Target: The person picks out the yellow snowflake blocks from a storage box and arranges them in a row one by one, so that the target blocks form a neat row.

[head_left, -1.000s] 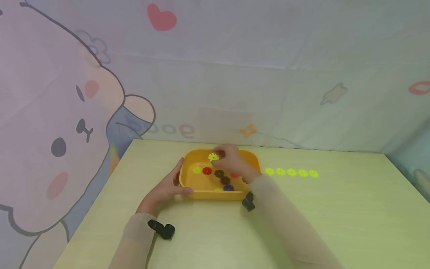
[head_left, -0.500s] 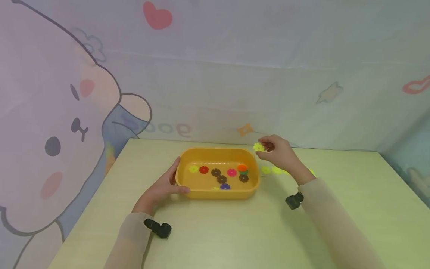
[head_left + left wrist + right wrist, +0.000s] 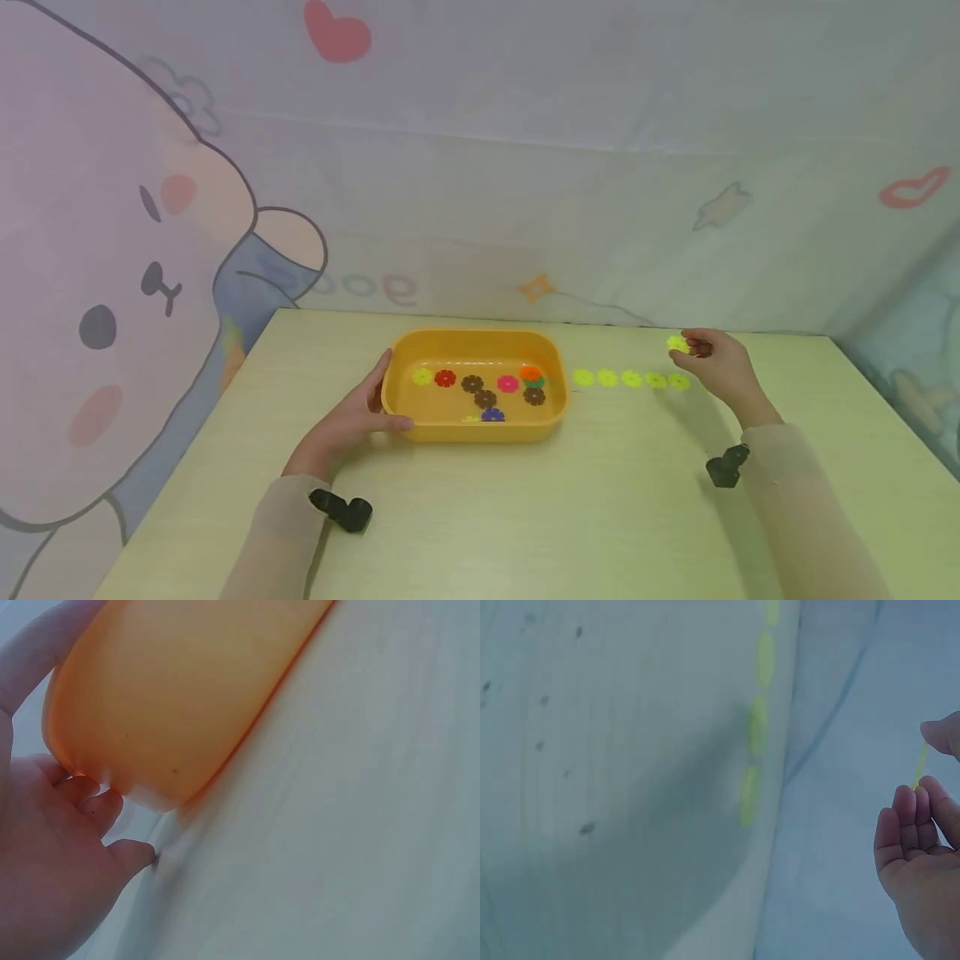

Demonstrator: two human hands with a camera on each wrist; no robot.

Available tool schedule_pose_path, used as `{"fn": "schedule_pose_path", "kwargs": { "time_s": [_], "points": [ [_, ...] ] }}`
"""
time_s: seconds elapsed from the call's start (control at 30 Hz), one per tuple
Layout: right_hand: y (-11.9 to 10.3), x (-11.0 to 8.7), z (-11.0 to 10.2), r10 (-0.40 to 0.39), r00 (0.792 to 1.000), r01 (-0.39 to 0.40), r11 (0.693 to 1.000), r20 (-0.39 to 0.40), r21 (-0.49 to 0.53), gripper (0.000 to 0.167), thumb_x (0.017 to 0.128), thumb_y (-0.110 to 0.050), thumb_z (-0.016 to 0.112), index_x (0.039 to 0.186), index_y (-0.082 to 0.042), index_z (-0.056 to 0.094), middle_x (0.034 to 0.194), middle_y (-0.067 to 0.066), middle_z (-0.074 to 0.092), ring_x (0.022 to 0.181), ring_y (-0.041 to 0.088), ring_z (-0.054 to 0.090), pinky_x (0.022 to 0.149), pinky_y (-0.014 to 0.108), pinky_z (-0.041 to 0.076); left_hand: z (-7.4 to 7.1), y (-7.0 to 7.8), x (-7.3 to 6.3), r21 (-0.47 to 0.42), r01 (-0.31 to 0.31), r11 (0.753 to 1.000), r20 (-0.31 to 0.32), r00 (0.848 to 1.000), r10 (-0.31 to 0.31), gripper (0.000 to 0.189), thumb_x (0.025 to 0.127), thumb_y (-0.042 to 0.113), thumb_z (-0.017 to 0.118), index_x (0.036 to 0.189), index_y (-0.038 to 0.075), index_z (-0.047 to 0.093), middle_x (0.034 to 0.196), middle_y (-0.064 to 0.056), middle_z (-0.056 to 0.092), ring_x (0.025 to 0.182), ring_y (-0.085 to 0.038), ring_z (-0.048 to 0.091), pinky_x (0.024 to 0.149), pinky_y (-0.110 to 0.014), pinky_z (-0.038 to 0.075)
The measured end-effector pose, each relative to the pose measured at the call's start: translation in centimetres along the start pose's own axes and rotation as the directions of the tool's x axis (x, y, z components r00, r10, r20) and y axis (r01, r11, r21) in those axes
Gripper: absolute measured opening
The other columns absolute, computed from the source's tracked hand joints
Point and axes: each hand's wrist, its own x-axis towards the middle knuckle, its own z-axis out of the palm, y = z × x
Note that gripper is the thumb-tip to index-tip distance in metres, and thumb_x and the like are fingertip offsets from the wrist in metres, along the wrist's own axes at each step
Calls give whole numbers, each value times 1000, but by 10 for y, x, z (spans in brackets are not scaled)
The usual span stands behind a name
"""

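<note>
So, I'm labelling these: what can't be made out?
Head: green flower disc, partly under the orange flower disc.
Head: front yellow flower disc, partly behind plastic tray's near wall.
Left wrist: tray contents, hidden by its wall.
Right wrist: topmost yellow flower disc, cut off by top edge.

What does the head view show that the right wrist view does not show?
Only the head view shows the yellow tray, the coloured pieces inside and the left hand. Only the right wrist view shows the right hand from its palm side. Both show that hand pinching a yellow piece, plus the row of yellow pieces on the table.
</note>
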Motion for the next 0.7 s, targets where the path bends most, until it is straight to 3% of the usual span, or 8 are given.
{"fn": "schedule_pose_path", "kwargs": {
  "time_s": [0.33,0.7],
  "points": [
    [51,-2,-5,94,995,-92,995,41,-36,61,97,-32,55,133,15,43,129,35,47,115,45,47,94,54,44,-1,-1,0,-10,-22,1000,10,1000,22,111,82,11,76,155,23,-7,163,-10,0,146,-34,18,117,-50,14],
    [70,-2,-8,194,971,-184,979,140,-81,64,97,-31,54,134,18,38,134,40,40,120,53,42,99,59,40,-1,0,0,-13,-16,1000,8,1000,16,111,82,11,76,156,22,-6,163,-9,2,146,-34,18,118,-50,13]
  ]
}}
